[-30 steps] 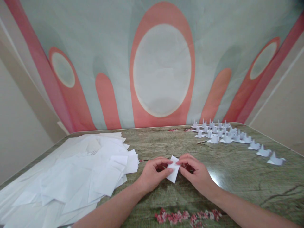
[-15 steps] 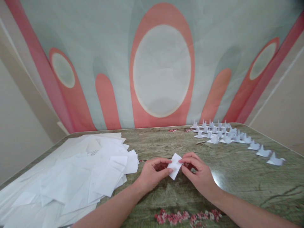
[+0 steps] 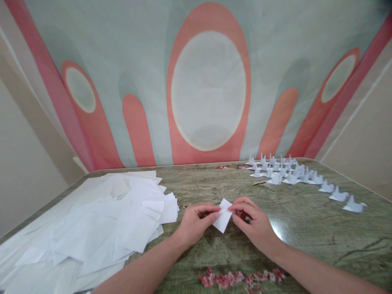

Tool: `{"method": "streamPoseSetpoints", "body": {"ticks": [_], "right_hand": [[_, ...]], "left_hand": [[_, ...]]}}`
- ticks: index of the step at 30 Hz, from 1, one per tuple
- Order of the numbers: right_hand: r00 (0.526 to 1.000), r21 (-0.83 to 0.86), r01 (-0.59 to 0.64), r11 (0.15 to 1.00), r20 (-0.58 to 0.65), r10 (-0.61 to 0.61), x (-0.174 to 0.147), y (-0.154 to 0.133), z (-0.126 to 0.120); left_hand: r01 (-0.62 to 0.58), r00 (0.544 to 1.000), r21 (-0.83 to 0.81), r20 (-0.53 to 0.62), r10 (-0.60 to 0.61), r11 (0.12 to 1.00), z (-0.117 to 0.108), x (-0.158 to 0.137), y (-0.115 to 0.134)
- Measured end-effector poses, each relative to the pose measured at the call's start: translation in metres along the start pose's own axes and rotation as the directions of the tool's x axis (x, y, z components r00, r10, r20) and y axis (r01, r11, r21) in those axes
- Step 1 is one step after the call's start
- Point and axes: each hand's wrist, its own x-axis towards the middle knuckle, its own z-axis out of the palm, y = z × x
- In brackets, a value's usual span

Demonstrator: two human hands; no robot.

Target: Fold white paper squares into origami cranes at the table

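A small folded piece of white paper (image 3: 223, 222), diamond-shaped, is held just above the table at the lower middle of the head view. My left hand (image 3: 197, 222) pinches its left corner, the thumb lying on top. From the other side my right hand (image 3: 252, 222) grips the right corner between thumb and fingertips. The fingertips behind the paper are partly hidden. To the right, several folded paper cranes (image 3: 292, 176) stand in rows on the table.
A wide heap of loose white paper sheets (image 3: 101, 220) covers the table's left side. The wood-patterned table (image 3: 202, 183) has printed pink flowers near its front edge. Behind its far edge hangs a grey-green backdrop (image 3: 211, 90) with coral arches.
The folded paper and my fingertips have shifted slightly left. My left thumb has moved up a little along the paper's edge. Both hands keep their hold.
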Motion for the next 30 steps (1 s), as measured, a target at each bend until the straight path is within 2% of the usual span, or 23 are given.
{"method": "streamPoseSetpoints", "body": {"ticks": [9, 19, 30], "right_hand": [[0.999, 0.005, -0.005, 1.000, 0.035, 0.005, 0.0002, 0.0008, 0.0020], [0.997, 0.000, 0.021, 1.000, 0.072, -0.021, -0.0015, -0.0009, 0.0010], [0.995, -0.007, 0.047, 0.999, 0.090, -0.046, -0.0015, -0.0058, 0.0009]], "left_hand": [[-0.012, 0.996, -0.062, 0.089, 0.018, 0.998, -0.0008, -0.0006, -0.0012], [0.017, 0.996, -0.018, 0.092, -0.015, 1.000, -0.0001, -0.0006, -0.0075], [-0.040, 0.997, -0.003, 0.071, 0.040, 0.999, 0.0020, -0.0022, -0.0012]]}}
